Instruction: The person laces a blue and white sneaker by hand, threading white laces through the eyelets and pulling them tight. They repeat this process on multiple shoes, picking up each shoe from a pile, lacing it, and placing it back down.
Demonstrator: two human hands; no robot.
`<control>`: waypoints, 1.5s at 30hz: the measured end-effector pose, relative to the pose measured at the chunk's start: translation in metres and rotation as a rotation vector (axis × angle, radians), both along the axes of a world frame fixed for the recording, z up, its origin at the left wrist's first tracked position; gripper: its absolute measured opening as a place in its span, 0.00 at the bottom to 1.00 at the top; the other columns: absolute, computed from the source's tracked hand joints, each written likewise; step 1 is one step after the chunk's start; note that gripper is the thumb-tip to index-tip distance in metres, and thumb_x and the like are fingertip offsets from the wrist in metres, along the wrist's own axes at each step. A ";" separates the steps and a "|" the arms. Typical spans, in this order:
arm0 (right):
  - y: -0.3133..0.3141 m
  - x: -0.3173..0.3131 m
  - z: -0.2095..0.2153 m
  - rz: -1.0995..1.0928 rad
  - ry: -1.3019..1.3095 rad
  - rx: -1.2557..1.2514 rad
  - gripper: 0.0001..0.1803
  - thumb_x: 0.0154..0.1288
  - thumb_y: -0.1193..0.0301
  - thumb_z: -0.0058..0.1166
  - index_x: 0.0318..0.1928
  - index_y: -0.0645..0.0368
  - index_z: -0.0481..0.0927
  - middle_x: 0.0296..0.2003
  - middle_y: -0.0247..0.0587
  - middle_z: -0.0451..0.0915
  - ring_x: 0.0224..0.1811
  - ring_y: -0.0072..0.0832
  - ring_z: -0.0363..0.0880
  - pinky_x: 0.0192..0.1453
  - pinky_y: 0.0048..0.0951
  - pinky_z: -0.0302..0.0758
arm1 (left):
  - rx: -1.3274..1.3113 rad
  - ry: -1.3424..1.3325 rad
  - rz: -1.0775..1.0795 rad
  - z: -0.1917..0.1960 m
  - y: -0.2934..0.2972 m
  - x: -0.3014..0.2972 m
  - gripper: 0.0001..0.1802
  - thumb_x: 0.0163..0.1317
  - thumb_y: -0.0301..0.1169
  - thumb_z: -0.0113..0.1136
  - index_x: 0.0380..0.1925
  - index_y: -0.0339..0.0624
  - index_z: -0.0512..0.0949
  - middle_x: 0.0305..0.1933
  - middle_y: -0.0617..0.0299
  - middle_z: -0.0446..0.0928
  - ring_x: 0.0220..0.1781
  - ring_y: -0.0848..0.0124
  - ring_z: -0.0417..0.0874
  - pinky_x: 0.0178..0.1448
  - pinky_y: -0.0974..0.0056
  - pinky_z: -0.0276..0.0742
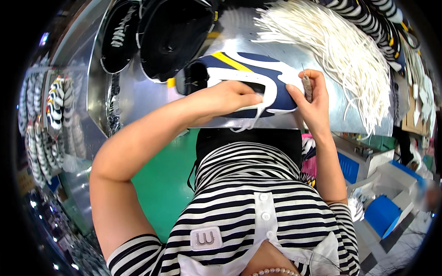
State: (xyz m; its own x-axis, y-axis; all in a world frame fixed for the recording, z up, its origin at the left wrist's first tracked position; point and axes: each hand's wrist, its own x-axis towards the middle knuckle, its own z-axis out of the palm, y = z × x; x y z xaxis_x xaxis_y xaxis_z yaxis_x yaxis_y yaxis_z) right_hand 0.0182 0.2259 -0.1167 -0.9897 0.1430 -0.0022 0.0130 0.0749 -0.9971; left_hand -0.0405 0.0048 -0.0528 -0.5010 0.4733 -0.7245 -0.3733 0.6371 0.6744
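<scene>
A navy and white shoe upper [286, 90] with a yellow stripe lies sideways on the metal table, its toe to the right. My left hand [230, 97] is closed on it at the lacing opening; the fingers are partly hidden behind the hand, the thumb by the front of the opening. From there a white lace [252, 120] hangs over the near side of the upper. In my right hand [314, 99] is an awl [308, 87], with a wrapped handle and a thin needle pointing up. That hand's thumb rests against the toe of the upper.
A large bundle of white laces [340, 50] spreads over the table's right side. Black shoe uppers [172, 39] lie at the far left, and striped uppers [363, 23] are stacked at the far right. Blue and grey equipment [382, 214] stands low on the right.
</scene>
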 end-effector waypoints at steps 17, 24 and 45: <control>0.006 -0.005 -0.002 0.022 -0.234 0.027 0.19 0.63 0.67 0.67 0.47 0.62 0.73 0.36 0.37 0.79 0.37 0.18 0.75 0.39 0.20 0.73 | 0.110 0.624 0.180 -0.032 0.011 -0.001 0.09 0.56 0.30 0.66 0.36 0.39 0.86 0.30 0.58 0.83 0.34 0.67 0.83 0.42 0.64 0.77; 0.032 0.006 0.005 -0.026 -0.146 -0.134 0.18 0.63 0.70 0.66 0.47 0.61 0.73 0.39 0.37 0.79 0.41 0.17 0.75 0.44 0.18 0.72 | -0.233 1.521 0.412 0.006 -0.122 -0.010 0.07 0.64 0.29 0.64 0.40 0.41 0.85 0.38 0.63 0.82 0.41 0.72 0.80 0.46 0.68 0.75; 0.045 0.022 0.043 0.039 0.341 0.047 0.11 0.60 0.77 0.64 0.43 0.62 0.81 0.37 0.33 0.77 0.36 0.19 0.74 0.39 0.21 0.70 | 0.331 1.370 -0.015 0.014 0.065 -0.002 0.07 0.50 0.24 0.70 0.30 0.41 0.82 0.50 0.58 0.79 0.51 0.58 0.73 0.56 0.58 0.70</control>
State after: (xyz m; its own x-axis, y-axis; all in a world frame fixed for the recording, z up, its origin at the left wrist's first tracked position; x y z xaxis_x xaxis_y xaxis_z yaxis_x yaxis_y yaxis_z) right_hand 0.0399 0.2705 -0.0733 -0.9370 0.0975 0.3354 -0.3242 0.1144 -0.9390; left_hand -0.0420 0.0703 -0.0393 -0.7018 0.5347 0.4707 0.6968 0.3777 0.6098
